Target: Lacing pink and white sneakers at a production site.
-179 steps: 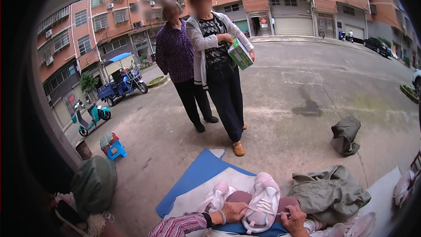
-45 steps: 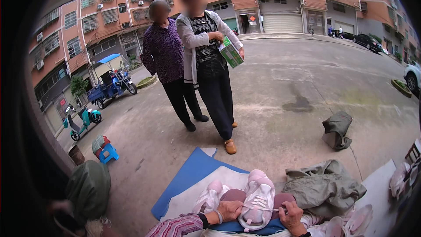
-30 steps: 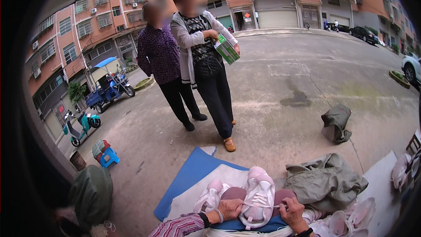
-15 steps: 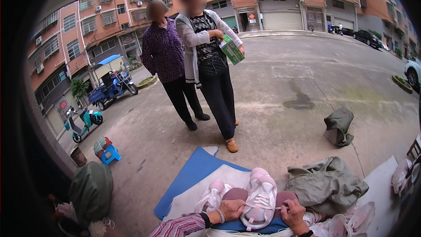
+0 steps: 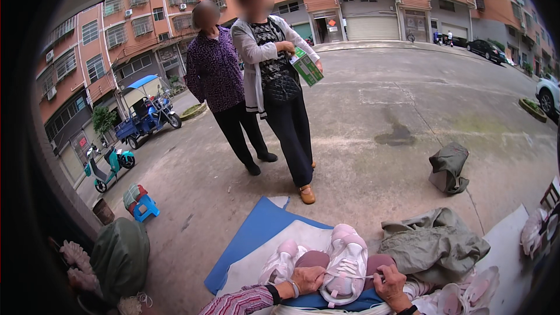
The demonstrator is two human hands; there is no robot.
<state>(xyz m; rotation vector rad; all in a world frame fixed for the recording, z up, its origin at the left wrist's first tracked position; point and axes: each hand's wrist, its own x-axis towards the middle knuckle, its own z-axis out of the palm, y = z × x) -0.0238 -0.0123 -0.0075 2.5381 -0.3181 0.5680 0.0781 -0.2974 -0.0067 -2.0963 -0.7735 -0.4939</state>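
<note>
A pink-and-white sneaker point(image 5: 345, 284) lies across my lap, its toe pointing away from me and white laces criss-crossed over it. My left hand point(image 5: 308, 280) is closed at the sneaker's left side, pinching a shoelace. To its right, my right hand point(image 5: 391, 287) grips the other lace end, which stretches taut from the shoe. A second pink-and-white sneaker point(image 5: 281, 265) rests beyond my left hand. More pale pink shoes point(image 5: 452, 300) are heaped beside my right wrist. Blue cloth point(image 5: 315, 300) lies under the laced sneaker.
Ahead are a blue sheet point(image 5: 256, 230) and a grey-green cloth point(image 5: 434, 239). A covered bundle point(image 5: 449, 168) sits on the concrete. Two people stand close by, one holding a green box point(image 5: 307, 67). At left are a blue stool point(image 5: 147, 207), a dark green sack point(image 5: 121, 251) and a scooter point(image 5: 108, 166).
The view has shifted slightly, so more of the pale shoes at the lower left shows. Both hands keep nearly the same place on the laces.
</note>
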